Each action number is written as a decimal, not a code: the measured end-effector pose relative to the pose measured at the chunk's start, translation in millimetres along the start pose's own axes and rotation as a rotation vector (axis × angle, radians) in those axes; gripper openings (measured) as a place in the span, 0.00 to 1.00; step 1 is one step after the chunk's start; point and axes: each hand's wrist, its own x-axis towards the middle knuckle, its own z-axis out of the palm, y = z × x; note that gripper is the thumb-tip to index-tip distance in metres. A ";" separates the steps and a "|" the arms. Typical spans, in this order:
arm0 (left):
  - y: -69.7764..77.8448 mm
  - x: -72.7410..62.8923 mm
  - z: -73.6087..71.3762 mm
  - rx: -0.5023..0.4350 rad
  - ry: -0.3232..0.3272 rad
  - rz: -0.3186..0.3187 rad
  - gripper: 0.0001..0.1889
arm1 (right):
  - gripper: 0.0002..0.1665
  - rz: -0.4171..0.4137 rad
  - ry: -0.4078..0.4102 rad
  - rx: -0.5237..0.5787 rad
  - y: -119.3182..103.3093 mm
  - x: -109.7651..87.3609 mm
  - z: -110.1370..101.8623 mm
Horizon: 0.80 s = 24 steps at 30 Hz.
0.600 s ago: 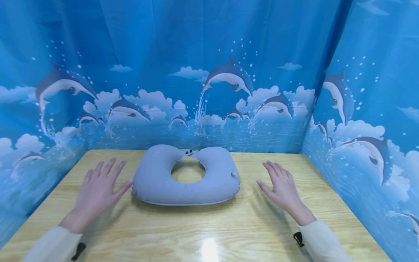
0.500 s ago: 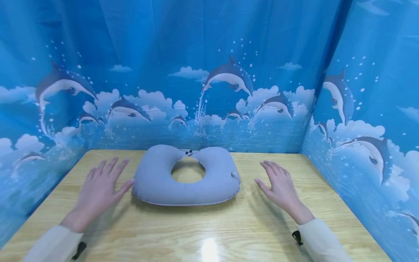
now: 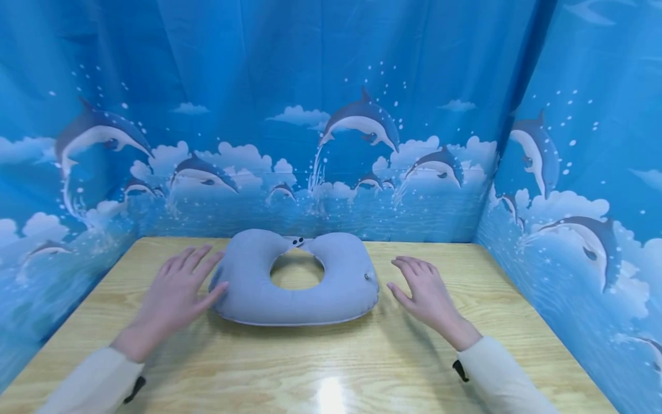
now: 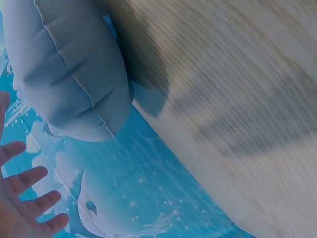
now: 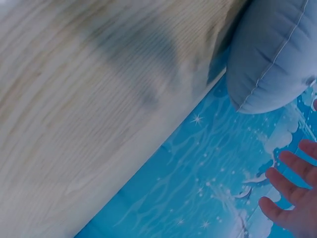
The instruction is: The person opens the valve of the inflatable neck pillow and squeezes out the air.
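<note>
A grey-blue inflatable neck pillow (image 3: pixel 297 306) lies on the wooden table, its round hole in the middle and its gap with dark snaps at the back. On its right lobe shows a small valve (image 3: pixel 368 276). My left hand (image 3: pixel 178 290) hovers at the pillow's left side, fingers spread, the thumb overlapping its edge in the head view. To the right, my right hand (image 3: pixel 426 293) is held with straight fingers a short way from the pillow. Both wrist views show a seamed end of the pillow (image 4: pixel 74 74) apart from the fingers.
The light wood table (image 3: pixel 289 368) reaches back to a blue curtain (image 3: pixel 248 69) printed with dolphins and clouds. More of this curtain stands along the left and right sides. Black straps (image 3: pixel 460 371) hang at both sleeve cuffs.
Both hands have moved inward toward the pillow, the left to the right and the right to the left. The pillow has stayed in place.
</note>
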 end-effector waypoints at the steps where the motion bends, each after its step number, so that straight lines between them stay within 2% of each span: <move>1: 0.8 0.8 1.0 0.000 0.008 0.012 0.32 | 0.27 -0.008 -0.003 0.002 -1.7 1.1 0.3; 6: 5.6 4.3 7.5 0.008 0.033 0.059 0.30 | 0.25 -0.046 -0.017 -0.003 -8.9 5.6 3.4; 24: 27.5 13.2 20.8 -0.002 0.040 0.186 0.29 | 0.20 -0.129 -0.019 0.011 -24.7 16.3 16.0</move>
